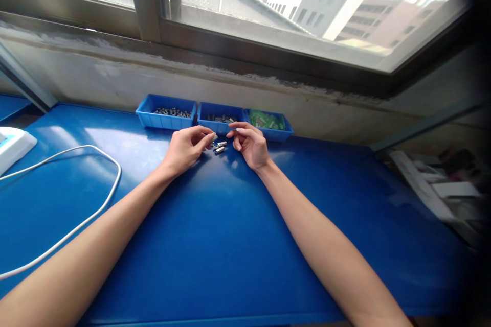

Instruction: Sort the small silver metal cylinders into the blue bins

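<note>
My left hand [187, 147] is closed in a pinch, thumb and forefinger together beside a few small metal parts [220, 150] on the table. A small pale or shiny bit shows at its fingertips, too small to name. My right hand [250, 145] is on the other side of the parts, its fingers half bent and apart, with nothing visible between them. The parts look like short silvery and dark pieces; their exact kind cannot be made out.
Behind my hands, three blue bins stand in a row: a left bin [164, 121] and middle bin [220, 126] of small metal pieces, and a right bin [282, 134] with a green bag [267, 119]. A white cable [95, 214] curves across the blue table [215, 245] at left.
</note>
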The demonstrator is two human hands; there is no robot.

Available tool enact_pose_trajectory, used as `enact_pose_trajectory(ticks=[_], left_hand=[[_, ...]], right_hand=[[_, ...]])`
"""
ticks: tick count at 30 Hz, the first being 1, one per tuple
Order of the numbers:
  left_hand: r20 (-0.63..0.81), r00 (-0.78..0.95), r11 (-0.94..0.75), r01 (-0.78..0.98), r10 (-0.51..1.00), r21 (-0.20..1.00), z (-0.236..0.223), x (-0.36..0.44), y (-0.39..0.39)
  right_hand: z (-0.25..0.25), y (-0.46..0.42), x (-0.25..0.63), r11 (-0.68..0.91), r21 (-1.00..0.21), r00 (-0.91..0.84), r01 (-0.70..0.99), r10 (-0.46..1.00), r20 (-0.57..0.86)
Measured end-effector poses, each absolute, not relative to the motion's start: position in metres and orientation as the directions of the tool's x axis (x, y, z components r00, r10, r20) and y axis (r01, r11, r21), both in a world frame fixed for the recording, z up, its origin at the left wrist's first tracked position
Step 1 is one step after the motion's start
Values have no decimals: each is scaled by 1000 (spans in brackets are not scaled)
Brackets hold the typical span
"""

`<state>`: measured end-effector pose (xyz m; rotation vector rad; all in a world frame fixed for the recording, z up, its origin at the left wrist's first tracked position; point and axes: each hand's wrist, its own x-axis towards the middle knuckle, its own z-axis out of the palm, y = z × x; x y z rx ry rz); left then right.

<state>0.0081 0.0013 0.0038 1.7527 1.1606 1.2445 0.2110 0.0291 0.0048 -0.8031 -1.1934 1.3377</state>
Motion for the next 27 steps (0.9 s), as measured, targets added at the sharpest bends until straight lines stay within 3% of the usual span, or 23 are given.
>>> enact_pose_trajectory(ticks=[5, 11, 20, 27], left_hand=[[273, 39, -275, 140, 961, 951, 3, 11, 3], [298, -34, -295, 74, 954, 953, 1, 15, 1], [336, -39, -331, 98, 941, 938, 0, 21, -1], [427, -35, -413, 192, 904, 890, -2, 22, 0]], right_hand=[[4, 28, 211, 152, -967, -222, -203, 955, 197], [4, 25, 213, 190, -971, -356, -147, 906, 231], [5, 25, 213, 181, -979, -393, -95, 897, 204], [6, 26, 213, 145, -974, -331, -172, 923, 196]])
